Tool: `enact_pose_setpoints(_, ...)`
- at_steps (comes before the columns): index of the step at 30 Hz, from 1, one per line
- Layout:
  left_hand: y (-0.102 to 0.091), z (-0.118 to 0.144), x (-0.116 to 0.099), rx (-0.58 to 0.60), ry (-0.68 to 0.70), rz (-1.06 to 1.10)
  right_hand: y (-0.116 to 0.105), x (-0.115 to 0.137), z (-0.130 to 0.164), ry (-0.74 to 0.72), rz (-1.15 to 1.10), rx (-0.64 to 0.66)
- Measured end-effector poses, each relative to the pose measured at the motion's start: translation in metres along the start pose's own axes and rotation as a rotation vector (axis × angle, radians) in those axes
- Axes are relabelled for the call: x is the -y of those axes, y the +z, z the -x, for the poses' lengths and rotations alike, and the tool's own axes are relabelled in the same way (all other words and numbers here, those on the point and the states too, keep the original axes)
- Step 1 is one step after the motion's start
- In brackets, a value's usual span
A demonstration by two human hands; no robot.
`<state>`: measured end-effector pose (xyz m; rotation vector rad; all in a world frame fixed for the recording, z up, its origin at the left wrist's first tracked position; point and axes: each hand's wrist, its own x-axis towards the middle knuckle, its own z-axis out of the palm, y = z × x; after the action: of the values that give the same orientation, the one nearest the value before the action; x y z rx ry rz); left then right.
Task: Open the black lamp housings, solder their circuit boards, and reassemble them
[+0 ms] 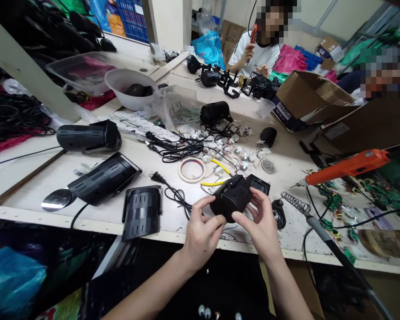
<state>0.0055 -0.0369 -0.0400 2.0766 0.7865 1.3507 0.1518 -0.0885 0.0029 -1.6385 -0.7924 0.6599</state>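
Note:
Between both hands, near the front edge of the bench, is a black plastic lamp housing point(232, 198). My left hand point(203, 224) grips its left side, thumb and fingers closed on it. My right hand point(262, 218) holds the right side, with the thumb on the near end. A black power cord point(176, 195) with a plug lies just left of the housing. Two yellow-handled tools or strips point(220, 166) and a roll of tape point(191, 170) sit behind it. A small black part point(278, 213) rests right of my right hand.
Three black housings point(142, 211) stand at the left. Small white motors point(235, 146) and wires spread behind. An orange electric screwdriver point(348, 166) hangs at right, above a soldering iron point(323, 231) and green circuit boards point(333, 195). Across the bench sits a co-worker point(256, 53) holding a tool.

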Motion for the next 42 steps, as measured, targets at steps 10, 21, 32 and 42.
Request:
enact_pose_setpoints(10, 0.003, -0.001, 0.006, -0.010, -0.107, 0.037, 0.003, 0.000, -0.002, -0.033, 0.067, -0.035)
enact_pose_setpoints(21, 0.003, -0.005, 0.011, 0.109, -0.091, -0.050, 0.000, -0.004, -0.003, -0.059, 0.082, -0.022)
enact_pose_setpoints(32, 0.003, -0.002, 0.012, 0.106, -0.097, -0.005, -0.001, -0.006, -0.004, -0.065, 0.117, -0.028)
enact_pose_setpoints(42, 0.003, -0.004, 0.009, 0.098, -0.100, -0.010, -0.002, -0.009, -0.002, -0.041, 0.110, -0.020)
